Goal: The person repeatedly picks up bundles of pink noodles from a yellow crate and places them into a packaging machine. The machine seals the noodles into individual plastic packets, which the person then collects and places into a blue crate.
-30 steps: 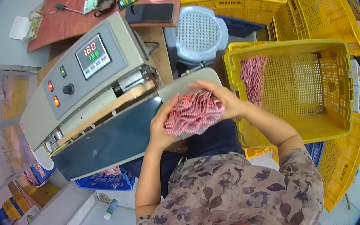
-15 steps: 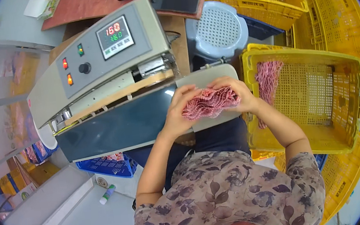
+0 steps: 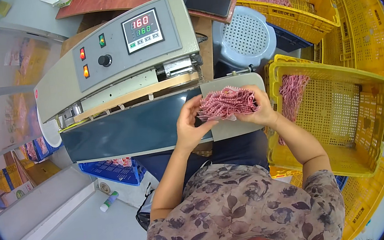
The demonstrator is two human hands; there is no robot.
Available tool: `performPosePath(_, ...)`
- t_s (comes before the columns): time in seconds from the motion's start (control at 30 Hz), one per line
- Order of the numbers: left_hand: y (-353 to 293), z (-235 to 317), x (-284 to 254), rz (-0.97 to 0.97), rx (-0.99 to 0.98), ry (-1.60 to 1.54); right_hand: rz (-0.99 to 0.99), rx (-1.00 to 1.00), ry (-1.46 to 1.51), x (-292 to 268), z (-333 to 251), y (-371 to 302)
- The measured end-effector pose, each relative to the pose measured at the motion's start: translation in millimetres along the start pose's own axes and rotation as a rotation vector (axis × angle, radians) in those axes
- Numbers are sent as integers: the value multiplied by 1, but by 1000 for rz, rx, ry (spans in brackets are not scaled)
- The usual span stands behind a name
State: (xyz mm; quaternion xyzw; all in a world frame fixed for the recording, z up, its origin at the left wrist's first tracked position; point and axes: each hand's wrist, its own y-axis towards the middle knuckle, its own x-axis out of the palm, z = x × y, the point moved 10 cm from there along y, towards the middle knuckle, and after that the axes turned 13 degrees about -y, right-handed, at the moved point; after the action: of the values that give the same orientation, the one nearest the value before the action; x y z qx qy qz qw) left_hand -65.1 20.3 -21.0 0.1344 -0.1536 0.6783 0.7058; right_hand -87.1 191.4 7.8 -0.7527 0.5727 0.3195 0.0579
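Note:
A thick bundle of small pink-and-white packets (image 3: 228, 103) with zigzag edges is held between my hands, above the pale right end of a sealing machine (image 3: 122, 56). My right hand (image 3: 261, 107) grips the bundle's right end. At the left end my left hand (image 3: 190, 126) is cupped loosely, fingers curled at the side and thumb along the lower edge. Part of each hand's fingertips is hidden by the packets. The machine has a lit display, glowing switches and a dark belt (image 3: 131, 131) along its front.
Just right of my hands stands a yellow crate (image 3: 345, 115) with pink packets (image 3: 293, 95) along its left side. Beyond are a blue-grey stool (image 3: 245, 36) and another yellow crate (image 3: 304, 15). A phone (image 3: 206, 4) lies on the reddish table. A blue basket (image 3: 112, 173) sits below the machine.
My left hand has loosened and shifted to the bundle's left end, with its thumb lower. The bundle's packets look more fanned out. The whole view has shifted slightly.

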Motion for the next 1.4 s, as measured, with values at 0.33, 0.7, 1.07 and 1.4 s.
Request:
performPosePath(0.33, 18, -17, -12, 205, -85, -223, -13, 562, 465, -1, 30, 10)
performPosePath(0.7, 25, -5, -40, 346, -225, -99, -93, 716, 626, 16, 38, 27)
performPosePath(1.07, -20, 45, -109, 659, 251, 121, -156, 787, 606, 14, 43, 19)
performPosePath(1.4, -27, 77, -201, 713, -181, 244, -146, 808, 612, 10, 32, 10)
